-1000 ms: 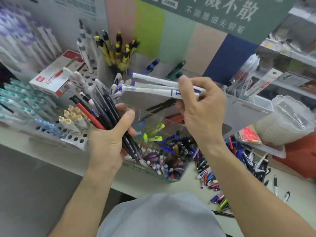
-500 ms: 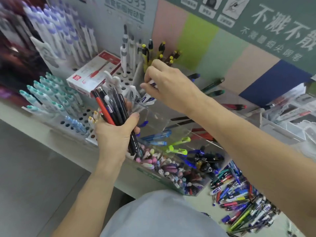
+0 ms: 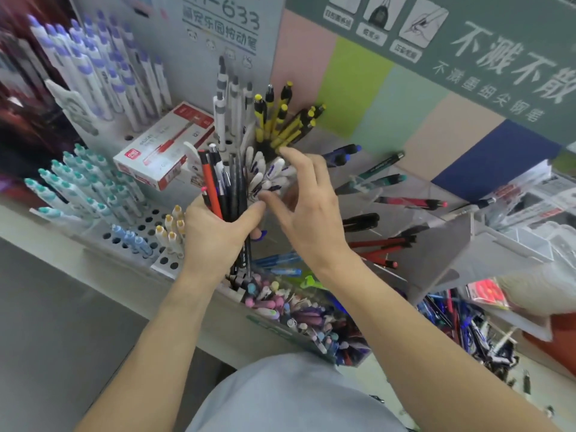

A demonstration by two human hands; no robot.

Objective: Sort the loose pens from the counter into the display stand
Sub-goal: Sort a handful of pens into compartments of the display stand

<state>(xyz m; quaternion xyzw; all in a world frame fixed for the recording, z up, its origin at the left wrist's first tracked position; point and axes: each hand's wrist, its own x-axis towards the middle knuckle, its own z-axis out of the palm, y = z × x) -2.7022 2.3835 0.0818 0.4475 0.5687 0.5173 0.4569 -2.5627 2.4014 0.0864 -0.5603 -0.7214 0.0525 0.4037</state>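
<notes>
My left hand (image 3: 215, 232) grips a bundle of pens (image 3: 223, 188), mostly black with one red, held upright in front of the display stand (image 3: 436, 244). Just right of it, my right hand (image 3: 308, 210) has its fingers spread and holds nothing. Its fingertips hover at a cluster of white pens with blue print (image 3: 265, 176) that stand in a clear compartment. Loose pens (image 3: 461, 319) lie in a heap on the counter at the right. Part of the white cluster is hidden behind my right hand.
Yellow-and-black pens (image 3: 286, 120) fan out behind the white ones. A red-and-white box (image 3: 162, 151) lies on a perforated holder (image 3: 149, 226) with teal-capped pens (image 3: 84, 182). A clear bin of pastel pens (image 3: 299, 310) sits at the counter's front edge.
My right hand carried several white pens to the left, set them in the compartment and let go; its fingers are now spread. The view swung left and down.
</notes>
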